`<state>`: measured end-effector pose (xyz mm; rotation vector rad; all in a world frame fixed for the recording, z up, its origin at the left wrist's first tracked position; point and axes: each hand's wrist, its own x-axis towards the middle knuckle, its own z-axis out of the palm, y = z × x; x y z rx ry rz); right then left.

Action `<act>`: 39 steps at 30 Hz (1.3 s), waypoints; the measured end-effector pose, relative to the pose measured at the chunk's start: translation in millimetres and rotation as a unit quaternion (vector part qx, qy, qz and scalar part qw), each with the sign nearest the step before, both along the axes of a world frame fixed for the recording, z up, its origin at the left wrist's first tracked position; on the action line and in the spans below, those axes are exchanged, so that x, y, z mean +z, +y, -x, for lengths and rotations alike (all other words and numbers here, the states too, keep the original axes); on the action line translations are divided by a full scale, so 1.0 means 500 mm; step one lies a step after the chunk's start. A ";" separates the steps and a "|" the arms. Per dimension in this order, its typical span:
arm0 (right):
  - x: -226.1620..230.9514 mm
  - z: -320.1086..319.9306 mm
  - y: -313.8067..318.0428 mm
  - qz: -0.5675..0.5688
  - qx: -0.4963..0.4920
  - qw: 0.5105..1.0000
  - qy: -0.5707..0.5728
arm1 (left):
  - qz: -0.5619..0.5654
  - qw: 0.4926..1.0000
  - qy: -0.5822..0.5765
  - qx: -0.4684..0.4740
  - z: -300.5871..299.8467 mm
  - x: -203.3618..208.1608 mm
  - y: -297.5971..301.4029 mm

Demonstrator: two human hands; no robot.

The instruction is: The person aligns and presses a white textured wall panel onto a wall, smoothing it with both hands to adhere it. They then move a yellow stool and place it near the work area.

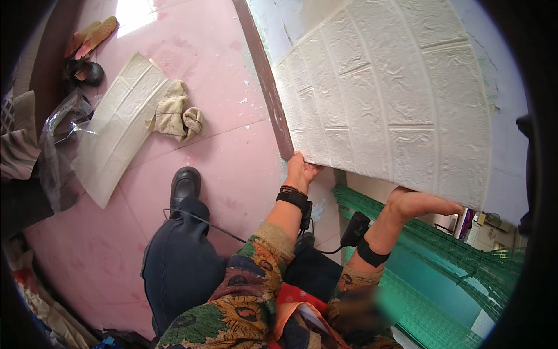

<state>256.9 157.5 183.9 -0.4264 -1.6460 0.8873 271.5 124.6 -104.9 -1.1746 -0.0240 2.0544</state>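
- Pink tiles cover the floor [226,139], and beside it is a pale wall [511,151] with a brown strip [263,75] along its edge.
- At the end of that strip, the left hand [302,171] touches the lower left corner of a big white panel [386,99]. Its fingers are bent, but I cannot tell how tightly they hold.
- The right hand [429,205] is stretched out along the panel's bottom edge, near the other corner. Some of its fingers are hidden, so I cannot tell if it grips.
- The big white panel is up against the wall and has a bumpy brick pattern.
- Both wrists wear black straps, and beads sit on the left one.
- Below the right hand is green netting [447,250].
- To the left, a black shoe [186,184] stands on the pink tiles.
- Past the shoe lie a crumpled tan cloth [174,113] and a smaller white panel [119,131], touching each other.
- Next to that panel is a clear plastic bag [57,145].
- Farther up are dark footwear [86,74] and an orange and yellow slipper [97,38].
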 end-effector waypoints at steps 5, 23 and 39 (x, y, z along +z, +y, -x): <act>0.012 0.010 -0.013 0.021 -0.016 1.000 0.011 | -0.059 0.998 -0.018 0.000 0.018 -0.015 -0.004; -0.001 -0.001 -0.004 0.017 0.008 1.000 0.009 | -0.067 0.996 -0.004 0.058 -0.052 0.091 -0.012; 0.001 0.001 -0.005 0.023 -0.008 1.000 0.012 | -0.102 0.990 -0.008 0.100 -0.029 0.124 -0.002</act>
